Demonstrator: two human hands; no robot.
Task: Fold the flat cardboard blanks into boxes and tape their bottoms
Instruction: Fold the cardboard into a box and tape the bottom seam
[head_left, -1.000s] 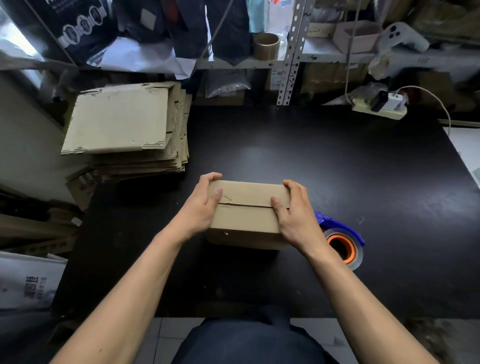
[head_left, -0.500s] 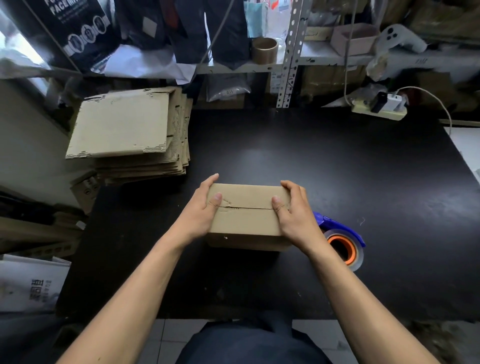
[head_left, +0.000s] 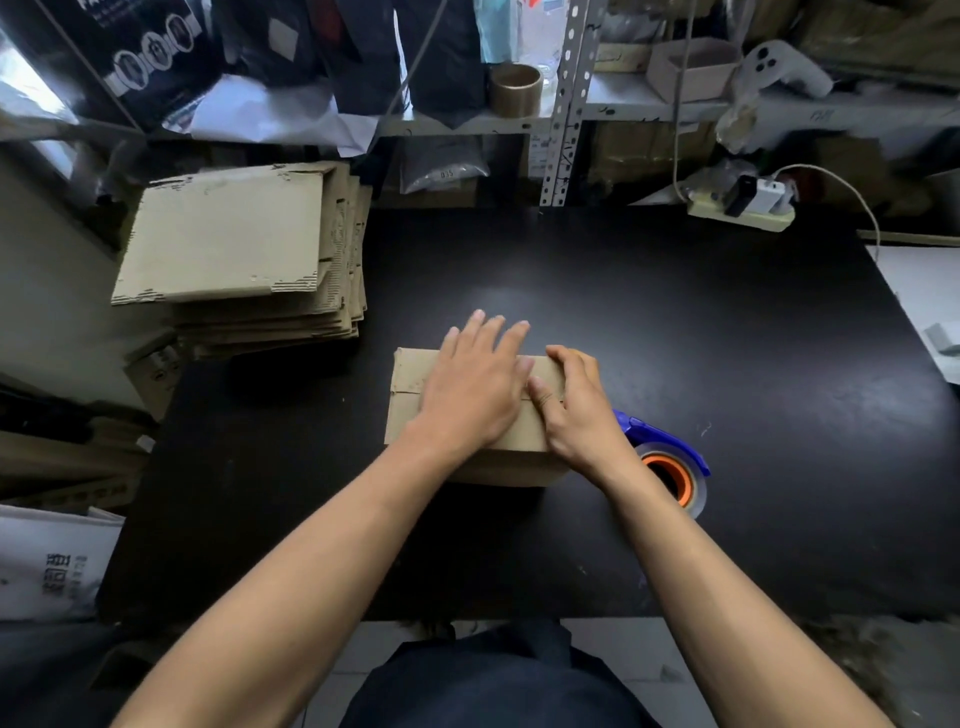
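A small folded cardboard box (head_left: 408, 395) sits on the black table (head_left: 675, 332) with its closed flaps facing up. My left hand (head_left: 475, 384) lies flat on top of the box, fingers straight and reaching past its far edge. My right hand (head_left: 576, 410) grips the box's right end, fingers curled over the far corner and thumb on the flap seam. A blue tape dispenser (head_left: 670, 462) with an orange-cored roll lies just right of the box, partly behind my right wrist. A stack of flat cardboard blanks (head_left: 234, 244) rests at the table's back left.
Metal shelving (head_left: 566, 98) with a brown tape roll (head_left: 515, 89), bags and a small open box runs along the back. A power strip (head_left: 743, 208) with plugs sits at the back right. White packaging (head_left: 47, 561) lies left of the table.
My left hand has left the box's left end and moved right, flattening onto the top flaps. My right hand keeps its hold on the right end.
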